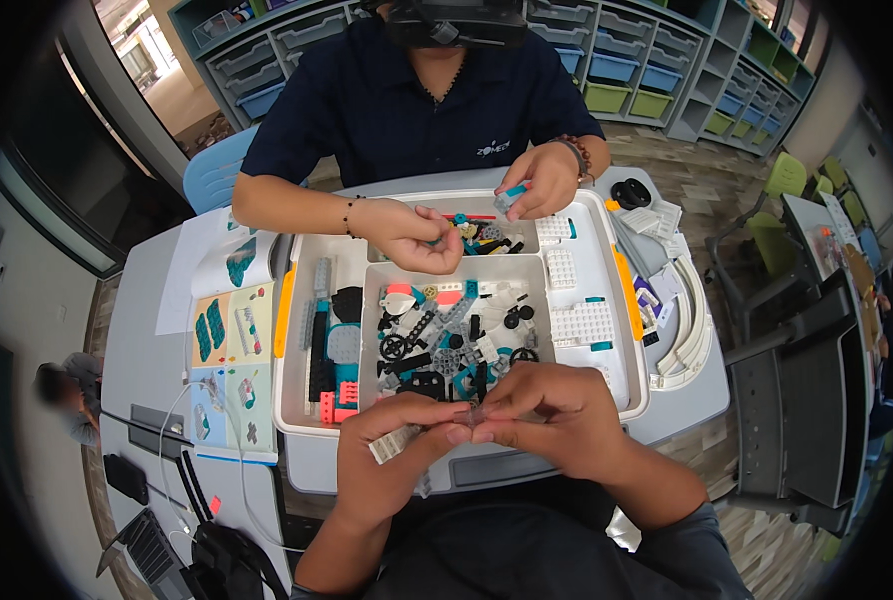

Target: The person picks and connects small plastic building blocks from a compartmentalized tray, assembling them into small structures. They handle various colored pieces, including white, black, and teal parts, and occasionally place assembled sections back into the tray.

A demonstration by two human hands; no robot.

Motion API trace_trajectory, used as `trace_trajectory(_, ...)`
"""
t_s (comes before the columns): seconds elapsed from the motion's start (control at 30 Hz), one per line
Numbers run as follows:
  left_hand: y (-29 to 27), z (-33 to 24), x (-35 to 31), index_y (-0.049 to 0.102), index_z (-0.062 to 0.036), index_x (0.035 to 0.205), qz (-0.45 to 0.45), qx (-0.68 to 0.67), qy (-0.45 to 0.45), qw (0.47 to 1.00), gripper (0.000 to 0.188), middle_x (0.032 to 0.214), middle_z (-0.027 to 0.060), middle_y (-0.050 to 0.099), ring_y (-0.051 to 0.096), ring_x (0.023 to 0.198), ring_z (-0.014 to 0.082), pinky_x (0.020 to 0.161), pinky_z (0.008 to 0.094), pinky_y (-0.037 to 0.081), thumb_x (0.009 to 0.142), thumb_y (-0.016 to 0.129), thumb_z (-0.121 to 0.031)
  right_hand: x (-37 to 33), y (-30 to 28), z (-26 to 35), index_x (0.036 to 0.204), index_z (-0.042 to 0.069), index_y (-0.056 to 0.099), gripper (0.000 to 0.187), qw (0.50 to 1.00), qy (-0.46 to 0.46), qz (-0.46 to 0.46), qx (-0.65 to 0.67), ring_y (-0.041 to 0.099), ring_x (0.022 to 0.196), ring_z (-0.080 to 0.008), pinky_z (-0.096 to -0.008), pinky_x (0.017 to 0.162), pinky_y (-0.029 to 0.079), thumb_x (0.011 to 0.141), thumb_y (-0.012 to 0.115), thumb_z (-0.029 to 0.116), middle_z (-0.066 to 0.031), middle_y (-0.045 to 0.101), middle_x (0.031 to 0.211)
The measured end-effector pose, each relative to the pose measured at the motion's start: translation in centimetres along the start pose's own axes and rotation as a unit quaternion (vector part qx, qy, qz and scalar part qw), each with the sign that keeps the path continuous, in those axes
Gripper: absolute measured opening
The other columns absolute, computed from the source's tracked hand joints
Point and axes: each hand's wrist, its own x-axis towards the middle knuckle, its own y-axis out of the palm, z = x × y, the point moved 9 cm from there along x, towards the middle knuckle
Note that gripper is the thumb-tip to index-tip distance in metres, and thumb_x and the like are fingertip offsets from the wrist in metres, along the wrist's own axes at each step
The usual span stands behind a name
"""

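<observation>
At near edge of tray [309,428]: left fingers [429,411] and right fingers [515,391] pinching small translucent piece [475,414]; left also holding white brick [394,444].

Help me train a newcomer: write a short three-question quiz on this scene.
1. True or false: the wearer's left hand and right hand meet at a small translucent plastic piece.
2. On which side of the white rectangular plastic tray does the open, colourful paper booklet lie: a) left, b) right?
3. Fill in: the long plastic strips on the tray's two sides are ____ in colour.

Key: 1. true; 2. a; 3. yellow-orange.
</observation>
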Motion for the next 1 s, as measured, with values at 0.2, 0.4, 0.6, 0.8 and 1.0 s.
trace_trajectory(0.2, -0.4, 0.5, -1.7, 0.075, 0.0029, 0.100, -0.028, 0.005, -0.020, 0.999, 0.023, 0.095, 0.0155, 0.073, 0.069, 0.084, 0.0188, 0.077, 0.0285, 0.053, 0.079, 0.077, 0.008, -2.0, 1.1, 3.3, 0.083, 0.001, 0.070, 0.017, 0.983, -0.099, -0.073, -0.134, 0.068, 0.074, -0.0244, -0.0310, 0.064, 0.052, 0.075, 0.084, 0.003, -0.0111, 0.072, 0.093)
trace_trajectory(0.4, -0.4, 0.3, -3.0, 0.074, 0.0046, 0.098, -0.046, -0.021, -0.022, 0.998, 0.020, 0.094, 0.0171, 0.072, 0.070, 0.086, 0.0212, 0.079, 0.0302, 0.054, 0.078, 0.075, 0.010, -3.6, 2.6, 5.3, 0.095, -0.005, 0.070, 0.023, 0.955, -0.191, -0.067, -0.217, 0.068, 0.080, -0.0263, -0.0331, 0.068, 0.056, 0.076, 0.081, 0.003, -0.0150, 0.069, 0.100)
trace_trajectory(0.6, -1.0, 1.2, -4.5, 0.066, 0.0019, 0.095, -0.087, -0.008, -0.059, 0.994, 0.023, 0.090, 0.0175, 0.070, 0.069, 0.086, 0.0243, 0.078, 0.0338, 0.055, 0.077, 0.080, -0.002, -4.4, 3.4, 5.7, 0.106, -0.003, 0.070, 0.029, 0.945, -0.186, -0.049, -0.264, 0.065, 0.089, -0.0254, -0.0321, 0.078, 0.055, 0.079, 0.078, 0.003, -0.0130, 0.066, 0.109)
trace_trajectory(0.8, -0.8, 1.4, -4.1, 0.057, 0.0009, 0.099, -0.081, -0.049, -0.068, 0.993, 0.026, 0.093, 0.0157, 0.067, 0.068, 0.083, 0.0219, 0.077, 0.0332, 0.056, 0.082, 0.075, -0.003, -2.1, 1.9, 4.4, 0.110, 0.010, 0.075, 0.041, 0.961, -0.093, 0.032, -0.258, 0.060, 0.088, -0.0224, -0.0337, 0.076, 0.050, 0.072, 0.088, 0.017, -0.0039, 0.068, 0.103)
trace_trajectory(1.0, -2.7, 1.8, -3.6, 0.055, 0.0029, 0.106, -0.101, -0.097, -0.079, 0.987, 0.020, 0.100, 0.0174, 0.066, 0.069, 0.090, 0.0215, 0.083, 0.0354, 0.058, 0.090, 0.067, -0.001, 4.7, -1.3, -2.2, 0.089, 0.007, 0.072, 0.013, 0.768, -0.053, 0.150, -0.620, 0.059, 0.086, -0.0241, -0.0365, 0.084, 0.043, 0.076, 0.071, 0.011, -0.0062, 0.067, 0.081)
